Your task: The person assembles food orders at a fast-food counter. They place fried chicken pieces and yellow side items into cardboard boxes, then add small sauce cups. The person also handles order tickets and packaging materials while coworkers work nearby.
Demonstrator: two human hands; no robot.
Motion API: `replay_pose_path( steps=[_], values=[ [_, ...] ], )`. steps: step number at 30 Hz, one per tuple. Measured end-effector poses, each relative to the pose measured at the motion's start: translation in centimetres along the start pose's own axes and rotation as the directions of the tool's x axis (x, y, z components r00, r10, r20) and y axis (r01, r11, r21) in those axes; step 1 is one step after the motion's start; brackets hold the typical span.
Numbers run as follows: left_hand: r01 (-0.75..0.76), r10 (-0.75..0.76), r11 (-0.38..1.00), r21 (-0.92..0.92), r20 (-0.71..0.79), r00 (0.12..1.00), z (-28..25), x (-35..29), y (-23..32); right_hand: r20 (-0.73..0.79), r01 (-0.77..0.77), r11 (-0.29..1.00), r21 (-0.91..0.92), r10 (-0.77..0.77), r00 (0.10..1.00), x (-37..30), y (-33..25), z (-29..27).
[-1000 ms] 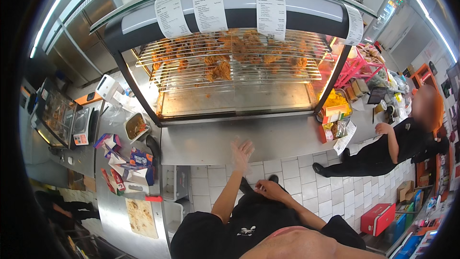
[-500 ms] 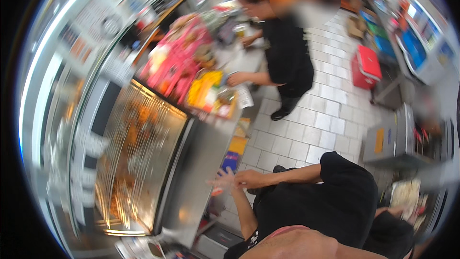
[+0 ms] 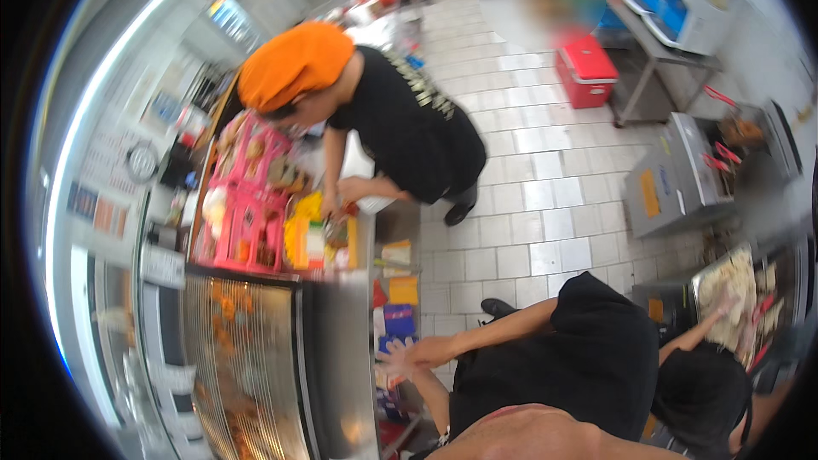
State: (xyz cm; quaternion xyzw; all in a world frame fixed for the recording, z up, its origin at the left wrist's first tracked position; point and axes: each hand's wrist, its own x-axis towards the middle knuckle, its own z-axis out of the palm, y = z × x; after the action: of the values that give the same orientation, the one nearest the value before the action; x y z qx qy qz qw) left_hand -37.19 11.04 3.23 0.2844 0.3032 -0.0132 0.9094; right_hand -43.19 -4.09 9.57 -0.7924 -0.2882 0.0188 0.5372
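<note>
My left hand [image 3: 394, 359] is held out with fingers spread beside the steel counter edge, and a thin clear plastic glove appears to cover it. At its wrist, my right hand [image 3: 428, 352] has its fingers closed, seemingly gripping the glove's cuff. The exact pinch is small and partly hidden. Just beyond my hands, a blue box [image 3: 398, 320] and a yellow box [image 3: 404, 290] sit on a shelf under the steel counter [image 3: 341, 349].
Left of the counter stands a lit glass food warmer [image 3: 247, 366]. Ahead, a co-worker in an orange cap [image 3: 298, 64] bends over pink baskets [image 3: 247, 230]. A red cooler [image 3: 586, 72] and grey fryer [image 3: 673, 170] stand right. Another person's hand [image 3: 726, 305] reaches into a tray at lower right.
My view has turned, so the counter and co-worker appear further left. My right hand stays at the left wrist. The co-worker now leans over the baskets with both hands close together.
</note>
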Motion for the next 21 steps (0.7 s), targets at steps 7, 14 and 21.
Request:
replay_pose_path(
  steps=[7, 14, 21],
  values=[
    [-0.170, 0.157, 0.979, -0.113, -0.109, 0.981, -1.8, -3.8, 3.3, -0.027, -0.079, 0.996, 0.036, 0.080, 0.996, 0.4, -2.5, 0.8],
    [-0.317, 0.266, 0.935, -0.160, -0.276, 0.923, -3.7, -8.5, 5.1, 0.079, 0.033, 0.998, 0.059, -0.038, 0.996, 1.3, -4.6, 4.8],
    [-0.566, 0.719, 0.687, 0.456, -0.316, 0.618, -14.6, -5.4, 5.7, 0.178, 0.166, 0.986, 0.011, -0.165, 0.970, 1.6, -4.7, 11.2]
  ],
)
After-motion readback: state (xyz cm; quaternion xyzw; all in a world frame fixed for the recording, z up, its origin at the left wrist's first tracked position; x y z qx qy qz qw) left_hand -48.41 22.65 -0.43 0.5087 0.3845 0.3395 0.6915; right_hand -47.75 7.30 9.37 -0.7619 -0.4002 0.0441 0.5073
